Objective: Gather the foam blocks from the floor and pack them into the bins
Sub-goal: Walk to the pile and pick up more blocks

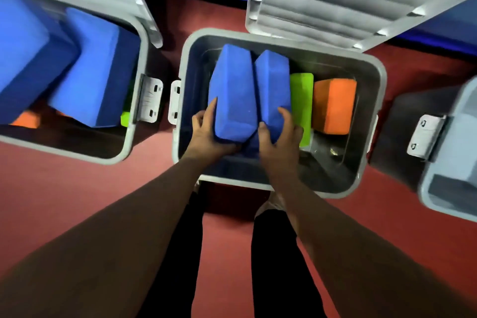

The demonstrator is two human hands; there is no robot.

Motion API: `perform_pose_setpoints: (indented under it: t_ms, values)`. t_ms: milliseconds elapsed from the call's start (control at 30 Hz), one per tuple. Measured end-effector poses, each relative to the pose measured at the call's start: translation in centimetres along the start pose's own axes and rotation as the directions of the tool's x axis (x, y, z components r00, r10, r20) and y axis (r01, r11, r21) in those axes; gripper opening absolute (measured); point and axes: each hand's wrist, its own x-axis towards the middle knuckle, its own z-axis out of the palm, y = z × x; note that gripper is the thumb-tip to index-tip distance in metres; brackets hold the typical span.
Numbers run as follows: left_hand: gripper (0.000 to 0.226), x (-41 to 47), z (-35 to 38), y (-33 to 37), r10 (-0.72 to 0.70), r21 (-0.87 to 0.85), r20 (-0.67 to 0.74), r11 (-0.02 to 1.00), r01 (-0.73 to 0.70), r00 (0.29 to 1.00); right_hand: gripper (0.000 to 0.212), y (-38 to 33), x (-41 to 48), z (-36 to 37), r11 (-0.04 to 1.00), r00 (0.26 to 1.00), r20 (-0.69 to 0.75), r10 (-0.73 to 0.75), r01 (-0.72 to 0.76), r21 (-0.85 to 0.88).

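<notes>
A: Middle bin (371,67), grey, lid (335,0) flipped up behind. Inside: two blue blocks side by side, standing on edge, tilted a bit.
B: Hands?
A: Left hand (206,134) clamped round near end of left blue block (233,95), thumb up along its left face, fingers curled under the bottom corner. Right hand (280,137) on right blue block (273,85), fingers spread over its near end, thumb pressed into the seam between the two blocks. Both closed on foam, not loose.
B: Touching each other, the blocks?
A: Yes, long faces pressed together. Still above bin floor or resting on it, cannot tell, hands and block ends hiding that.
B: Rest of that bin?
A: Green block (302,100) upright just right of right blue block, touching it. Orange block (333,106) beside green, near right wall. Bare bin floor showing at near right corner.
B: Left bin?
A: Left bin (129,142), lid up too. Two big blue blocks (87,70) leaning inside, blurred. Bits of orange (25,120) and green (125,119) underneath.
B: Right side?
A: Third bin (438,188), pale blue-grey, only partly in frame, contents unclear. Latch on its left wall.
B: Floor?
A: Red carpet (77,188). Dark trouser legs (278,266) below, both forearms reaching in from bottom corners.
</notes>
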Motion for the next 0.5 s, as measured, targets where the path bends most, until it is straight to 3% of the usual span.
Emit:
perform_pose_setpoints:
  t_ms: [133,267,333,400,500]
  values:
    - [0.112,0.6,-0.3,-0.9,-0.091,-0.192,0.074,0.976,0.103,0.993,0.038,1.3,-0.1,0.4,0.997,1.000,0.031,-0.007,0.004,0.079]
    - [0.105,0.2,-1.5,-1.6,-0.173,-0.302,0.123,0.932,0.203,0.977,0.053,2.4,0.0,0.9,0.999,0.977,0.212,-0.031,0.027,0.020]
    - [0.093,-0.4,-1.6,-2.5,-0.228,-0.163,0.053,0.959,0.233,0.972,0.062,2.6,0.4,1.3,1.000,0.962,0.273,0.002,-0.009,0.024]
    - [0.078,-1.0,-1.6,-3.2,-0.211,0.083,-0.053,0.973,0.215,0.976,0.052,2.5,0.8,1.8,0.999,0.943,0.331,0.022,-0.010,-0.039]
    - [0.071,-1.6,-2.0,-2.3,-0.257,0.144,-0.145,0.950,0.277,0.956,0.034,1.2,1.5,0.6,0.981,0.936,0.350,0.039,0.030,-0.189]
